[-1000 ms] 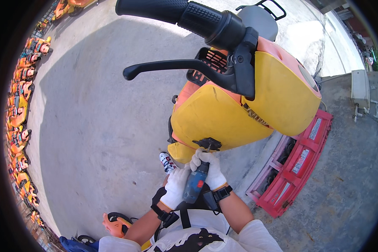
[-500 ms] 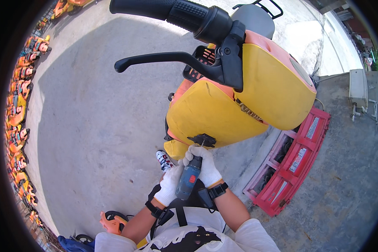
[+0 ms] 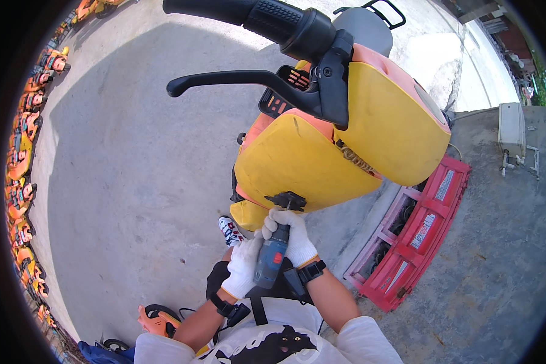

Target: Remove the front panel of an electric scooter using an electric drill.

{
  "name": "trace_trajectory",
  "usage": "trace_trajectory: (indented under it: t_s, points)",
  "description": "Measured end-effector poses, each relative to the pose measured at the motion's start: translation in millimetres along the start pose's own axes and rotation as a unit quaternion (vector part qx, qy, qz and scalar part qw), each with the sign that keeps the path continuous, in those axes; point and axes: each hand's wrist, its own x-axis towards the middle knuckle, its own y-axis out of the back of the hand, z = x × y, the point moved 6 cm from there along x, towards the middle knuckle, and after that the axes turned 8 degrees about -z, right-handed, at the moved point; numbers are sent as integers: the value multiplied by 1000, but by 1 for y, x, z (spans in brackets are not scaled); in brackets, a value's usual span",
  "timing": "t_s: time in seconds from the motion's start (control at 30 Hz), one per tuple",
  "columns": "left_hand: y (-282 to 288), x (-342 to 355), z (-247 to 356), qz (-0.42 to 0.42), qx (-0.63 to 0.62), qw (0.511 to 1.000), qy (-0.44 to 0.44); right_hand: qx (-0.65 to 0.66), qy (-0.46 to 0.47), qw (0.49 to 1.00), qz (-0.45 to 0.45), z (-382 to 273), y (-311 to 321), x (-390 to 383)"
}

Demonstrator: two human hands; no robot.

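A blue-grey power drill (image 3: 271, 262) with a red patch lies between my white-gloved hands, chuck end pointing away from me. My left hand (image 3: 244, 264) is closed at its left side; the drill's grip is hidden from above. Curled over the front end near the chuck is my right hand (image 3: 292, 233), closed, its fingertips by the bit. The thin bit reaches a black bracket (image 3: 287, 201) on the lower front of a yellow scooter panel (image 3: 309, 161). Whether the bit touches a screw there is too small to tell.
Above the panel jut a black handlebar grip (image 3: 249, 15) and brake lever (image 3: 236, 79). A red slatted crate-like frame (image 3: 415, 242) lies at right, near a pale box (image 3: 511, 127) with pipes. Several orange-yellow scooters (image 3: 24, 145) line the far left. An orange wheeled item (image 3: 158, 320) is at lower left.
The view has shifted slightly, so the scooter and red frame sit a little further left. Both hands keep their hold on the drill, whose bit stays at the bracket.
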Motion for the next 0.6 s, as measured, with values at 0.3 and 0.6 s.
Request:
trace_trajectory:
  t_s: [0.3, 0.6]
  points:
    - [50, 14, 31, 18, 236, 970, -63, 127, 39, 974, -184, 5, -11, 13]
    - [4, 11, -9, -167, 49, 977, 120, -16, 38, 999, 28, -3, -5, 4]
